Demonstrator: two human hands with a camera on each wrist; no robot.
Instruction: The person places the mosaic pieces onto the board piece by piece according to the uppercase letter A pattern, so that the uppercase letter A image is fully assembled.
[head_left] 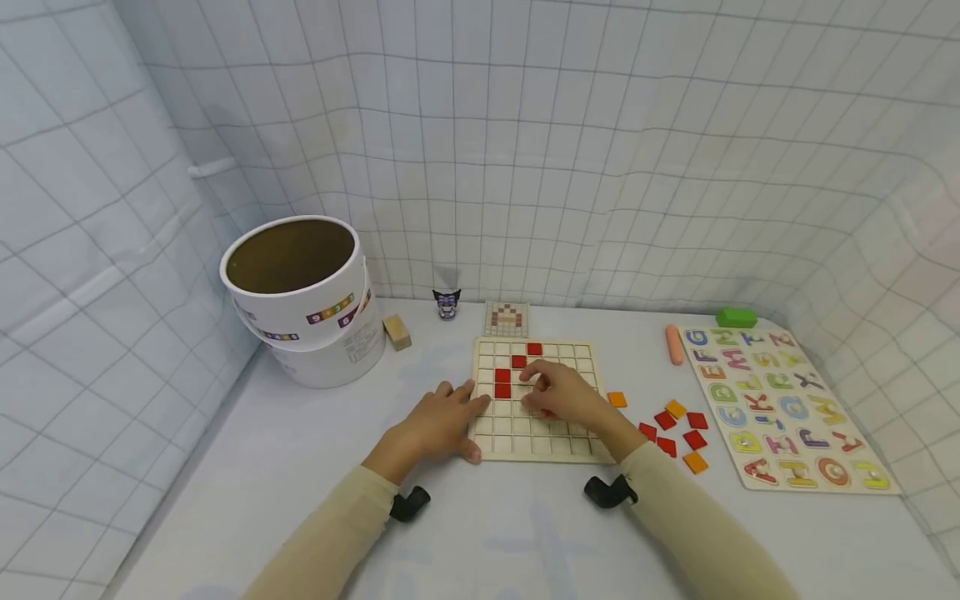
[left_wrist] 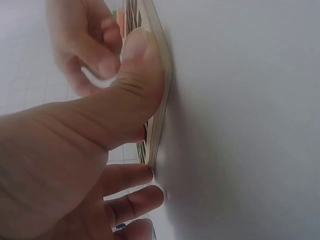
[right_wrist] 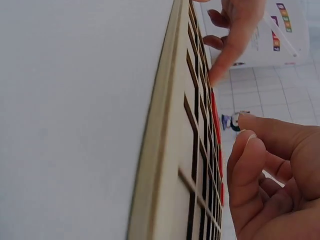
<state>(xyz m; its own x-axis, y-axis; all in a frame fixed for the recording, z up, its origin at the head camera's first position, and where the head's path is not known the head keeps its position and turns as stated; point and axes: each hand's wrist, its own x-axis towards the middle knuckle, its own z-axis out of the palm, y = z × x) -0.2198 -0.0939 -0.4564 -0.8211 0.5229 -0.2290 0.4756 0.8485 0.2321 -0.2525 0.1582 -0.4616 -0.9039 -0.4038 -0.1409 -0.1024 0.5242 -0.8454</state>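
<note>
A pale wooden grid board (head_left: 540,446) lies on the table, with several red square tiles (head_left: 502,389) set in its cells. My left hand (head_left: 442,421) rests at the board's left edge, fingers spread; the left wrist view has its thumb (left_wrist: 142,65) against the edge. Above the middle of the grid is my right hand (head_left: 562,393), thumb and index finger bent with a gap between them. No tile shows between those fingertips in the right wrist view, where the hand (right_wrist: 280,185) hovers over the grid. Behind the board lies a small pattern card (head_left: 507,319).
Loose red tiles (head_left: 695,439) and orange tiles (head_left: 695,462) lie right of the board, near an alphabet puzzle board (head_left: 776,383). A white bucket (head_left: 322,333), a wooden block (head_left: 397,332) and a small figure (head_left: 447,305) stand at the back left.
</note>
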